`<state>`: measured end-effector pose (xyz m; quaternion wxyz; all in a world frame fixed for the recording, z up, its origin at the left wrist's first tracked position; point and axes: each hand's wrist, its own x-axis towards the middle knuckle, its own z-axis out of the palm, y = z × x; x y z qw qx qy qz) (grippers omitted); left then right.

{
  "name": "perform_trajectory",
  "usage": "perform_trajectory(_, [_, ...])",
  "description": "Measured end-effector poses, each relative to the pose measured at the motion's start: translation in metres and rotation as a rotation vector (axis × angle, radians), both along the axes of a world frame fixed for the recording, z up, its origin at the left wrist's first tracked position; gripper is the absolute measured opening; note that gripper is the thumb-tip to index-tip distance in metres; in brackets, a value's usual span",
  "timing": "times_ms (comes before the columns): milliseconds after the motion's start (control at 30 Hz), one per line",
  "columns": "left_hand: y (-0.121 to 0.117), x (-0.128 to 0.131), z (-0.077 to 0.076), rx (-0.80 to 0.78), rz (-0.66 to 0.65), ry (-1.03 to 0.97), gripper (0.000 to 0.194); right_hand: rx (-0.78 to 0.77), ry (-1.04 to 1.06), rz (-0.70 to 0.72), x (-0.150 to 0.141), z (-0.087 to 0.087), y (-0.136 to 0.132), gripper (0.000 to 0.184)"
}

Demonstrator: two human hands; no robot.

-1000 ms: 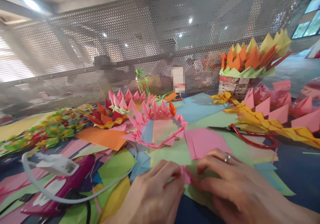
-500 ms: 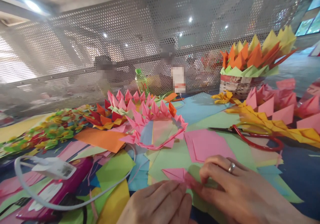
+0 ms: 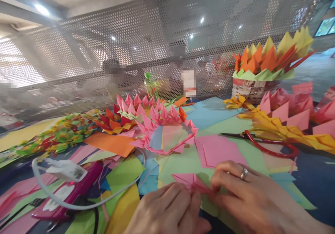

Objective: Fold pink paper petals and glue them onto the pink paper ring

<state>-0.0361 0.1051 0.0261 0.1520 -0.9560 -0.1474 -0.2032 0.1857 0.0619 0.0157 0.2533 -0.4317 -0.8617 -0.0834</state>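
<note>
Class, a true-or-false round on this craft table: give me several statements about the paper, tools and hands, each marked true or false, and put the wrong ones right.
1. The left hand and right hand both touch a folded pink paper. True.
2. The scissors lie to the left of the flat pink sheets. False: they lie to the right.
3. A ring is on the right hand. True.
4. The bottle has a red cap. False: the cap is green.
5. Orange and yellow folded points rise above the basket. True.
</note>
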Motion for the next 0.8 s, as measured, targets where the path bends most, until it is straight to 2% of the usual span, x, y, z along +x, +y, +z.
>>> perform_trajectory(167, [0.005, 0.009, -0.001, -0.079, 0.101, 0.111, 0.044, -0.007, -0.028, -0.010, 0.000, 0.001, -0.002, 0.030])
perform_trajectory(300, [0.006, 0.011, -0.004, -0.091, 0.109, 0.168, 0.050, -0.014, -0.011, -0.010, -0.002, -0.001, 0.000, 0.033])
perform_trajectory(533, [0.001, 0.013, -0.008, -0.092, 0.099, 0.069, 0.055, -0.006, 0.068, 0.091, 0.001, -0.007, 0.005, 0.030])
perform_trajectory(700, [0.001, 0.014, -0.010, -0.055, 0.078, -0.020, 0.057, 0.082, 0.043, 0.091, 0.000, -0.007, 0.004, 0.028])
perform_trajectory(800, [0.002, 0.012, -0.011, -0.064, 0.058, -0.038, 0.055, 0.080, 0.029, 0.049, -0.001, -0.007, 0.001, 0.030])
